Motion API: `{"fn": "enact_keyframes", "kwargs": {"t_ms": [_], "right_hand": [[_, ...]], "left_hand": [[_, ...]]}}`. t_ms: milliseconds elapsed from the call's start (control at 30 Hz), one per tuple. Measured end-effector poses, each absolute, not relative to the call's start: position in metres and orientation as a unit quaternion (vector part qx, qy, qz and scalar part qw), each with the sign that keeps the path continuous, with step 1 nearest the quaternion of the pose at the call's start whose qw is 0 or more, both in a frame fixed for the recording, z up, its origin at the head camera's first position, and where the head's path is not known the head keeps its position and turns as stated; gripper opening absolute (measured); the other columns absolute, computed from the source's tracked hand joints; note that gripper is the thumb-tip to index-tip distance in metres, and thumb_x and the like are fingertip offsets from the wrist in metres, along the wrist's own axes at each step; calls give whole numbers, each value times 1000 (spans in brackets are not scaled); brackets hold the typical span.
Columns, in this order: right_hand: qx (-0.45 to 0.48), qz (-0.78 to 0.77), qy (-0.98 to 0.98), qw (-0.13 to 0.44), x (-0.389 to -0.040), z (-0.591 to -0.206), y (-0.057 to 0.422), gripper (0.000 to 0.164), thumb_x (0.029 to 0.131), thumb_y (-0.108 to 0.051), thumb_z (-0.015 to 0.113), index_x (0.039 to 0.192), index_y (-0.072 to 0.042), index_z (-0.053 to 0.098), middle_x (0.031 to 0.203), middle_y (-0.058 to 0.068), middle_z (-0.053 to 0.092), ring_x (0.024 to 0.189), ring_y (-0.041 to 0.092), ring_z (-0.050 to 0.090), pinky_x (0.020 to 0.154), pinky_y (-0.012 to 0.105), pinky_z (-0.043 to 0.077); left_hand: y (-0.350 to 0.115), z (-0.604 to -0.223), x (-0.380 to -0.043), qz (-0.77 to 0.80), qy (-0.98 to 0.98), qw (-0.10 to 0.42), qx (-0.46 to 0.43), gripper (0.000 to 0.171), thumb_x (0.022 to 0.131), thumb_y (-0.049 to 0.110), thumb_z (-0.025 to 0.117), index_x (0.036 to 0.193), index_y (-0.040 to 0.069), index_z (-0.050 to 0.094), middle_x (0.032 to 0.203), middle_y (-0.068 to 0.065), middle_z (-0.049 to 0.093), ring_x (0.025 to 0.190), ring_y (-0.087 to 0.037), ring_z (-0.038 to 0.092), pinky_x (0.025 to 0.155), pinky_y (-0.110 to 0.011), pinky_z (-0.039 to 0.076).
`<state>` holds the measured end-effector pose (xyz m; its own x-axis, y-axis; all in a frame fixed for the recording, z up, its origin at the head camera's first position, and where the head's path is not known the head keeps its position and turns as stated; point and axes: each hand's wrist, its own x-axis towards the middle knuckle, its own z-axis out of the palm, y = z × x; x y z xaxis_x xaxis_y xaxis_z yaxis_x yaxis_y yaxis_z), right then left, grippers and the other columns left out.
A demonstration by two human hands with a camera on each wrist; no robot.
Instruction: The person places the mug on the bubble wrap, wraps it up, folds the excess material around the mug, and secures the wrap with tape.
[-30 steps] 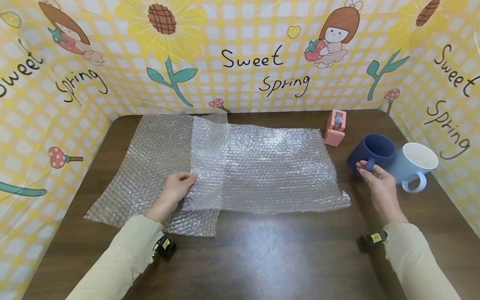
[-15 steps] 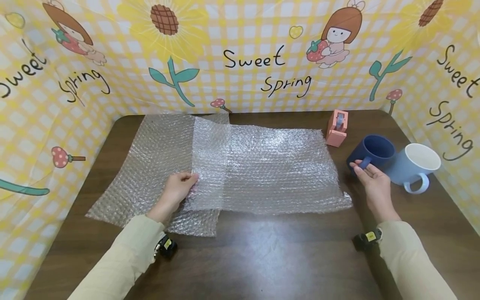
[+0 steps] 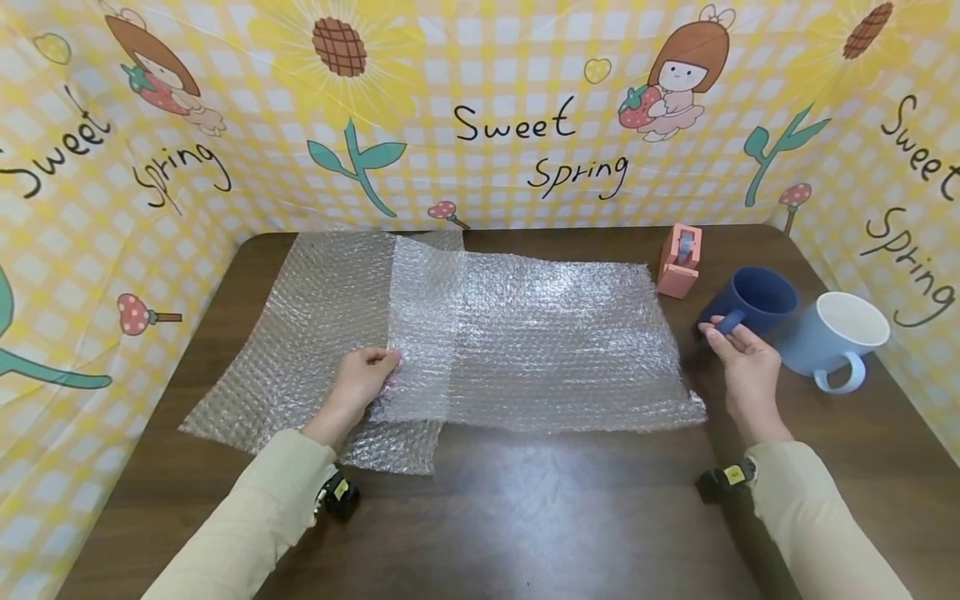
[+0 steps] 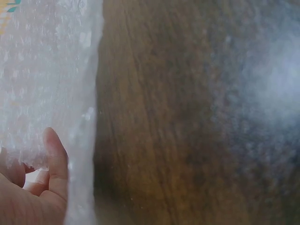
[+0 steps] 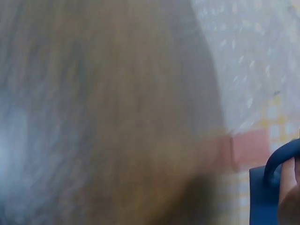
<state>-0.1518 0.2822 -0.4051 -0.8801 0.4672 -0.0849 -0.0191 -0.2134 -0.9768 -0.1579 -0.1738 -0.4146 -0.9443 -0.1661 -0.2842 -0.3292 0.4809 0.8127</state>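
Two clear bubble wrap sheets overlap on the table. My left hand (image 3: 362,379) pinches the left edge of the upper bubble wrap sheet (image 3: 555,342); in the left wrist view, its thumb (image 4: 57,157) lies against the plastic. The lower bubble wrap sheet (image 3: 300,342) spreads out beneath, to the left. At the right, my right hand (image 3: 752,375) grips the handle of a dark blue mug (image 3: 761,302), slightly tilted. Whether the mug's base touches the table, I cannot tell. Only part of this mug (image 5: 263,197) and a few fingers show in the right wrist view.
Close by the dark mug, on its right, stands a larger light blue mug (image 3: 825,337) with a white inside. A pink tape dispenser (image 3: 679,262) sits behind, near the wrap's right corner. Patterned cloth (image 3: 510,50) walls off the brown table (image 3: 540,517) at the back and sides.
My right hand has shifted a little left, turning the mug's handle left, and the dark blue mug now sits slightly higher. The left hand keeps its place on the bubble wrap.
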Motion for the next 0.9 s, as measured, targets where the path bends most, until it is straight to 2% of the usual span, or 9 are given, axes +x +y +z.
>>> {"fn": "enact_keyframes", "kwargs": {"t_ms": [267,367,600,700,800,900], "right_hand": [[-164,732,-640,170,-152,-379,252,9,86,-2,67,92,-8,70,73,-13,73,79,-3,69,84,10,43],[-149,723,-655,162,-150,-373,238,8,86,-4,68,93,-8,71,74,-14,73,80,-2,69,80,11,45],[-113,702,-690,132,-151,-371,199,13,86,-1,68,90,-13,71,75,-16,72,79,-5,67,74,11,48],[-98,694,-702,124,-154,-375,181,11,86,-3,67,97,-3,71,76,-19,71,80,-5,67,75,11,49],[-80,691,-708,120,-157,-381,161,23,86,-2,67,106,9,66,75,-23,68,81,-7,65,76,12,49],[-69,692,-710,112,-158,-386,142,26,85,0,68,107,12,65,74,-26,67,80,-7,65,77,12,49]], "left_hand": [[-174,-416,-159,498,849,90,-153,37,98,20,52,118,-10,58,81,-1,63,60,-2,50,56,-19,43],[-174,-417,-160,505,845,95,-149,38,98,20,51,122,-10,55,85,-3,64,60,-1,52,56,-19,44],[-174,-419,-160,514,840,96,-148,36,98,18,51,119,-11,55,78,2,61,58,-1,52,53,-18,44],[-173,-419,-160,510,842,98,-148,37,99,19,51,120,-11,55,81,0,62,59,-1,52,54,-18,44],[-171,-418,-161,503,845,101,-149,38,99,20,50,121,-11,54,85,-4,62,63,-3,51,56,-19,44],[-170,-417,-161,498,848,103,-151,39,99,21,51,122,-10,54,89,-6,63,64,-4,51,57,-20,44]]}}
